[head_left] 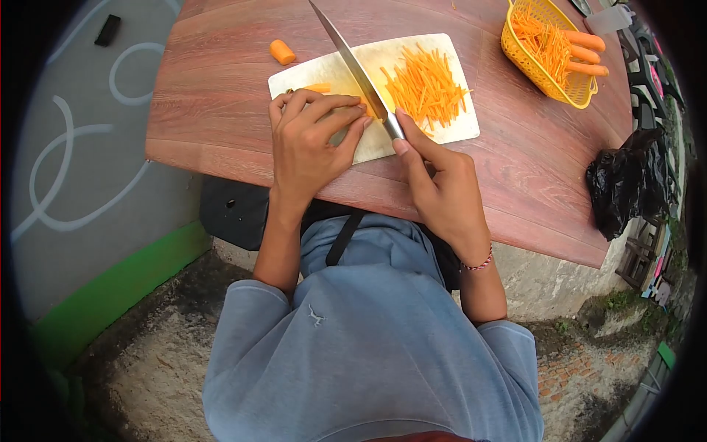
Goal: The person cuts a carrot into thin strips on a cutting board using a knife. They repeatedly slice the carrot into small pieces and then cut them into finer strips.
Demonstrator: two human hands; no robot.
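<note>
My right hand (444,184) grips the handle of a kitchen knife (359,72), its long blade pointing away from me and to the left across a white cutting board (462,121). Just left of the blade, my left hand (313,140) has its fingers bent over a piece of carrot (374,109), mostly hidden beneath them. Another orange bit (318,88) shows past the knuckles. Thin carrot strips (428,87) lie in a pile on the board, right of the knife. Behind the board's left corner, a short carrot chunk (282,51) rests on the table.
On the reddish wooden table (221,96), a yellow plastic basket (532,68) at the back right holds carrot strips and whole carrots (585,54). A black plastic bag (632,180) hangs at the right edge. A clear container (610,20) stands at the far right.
</note>
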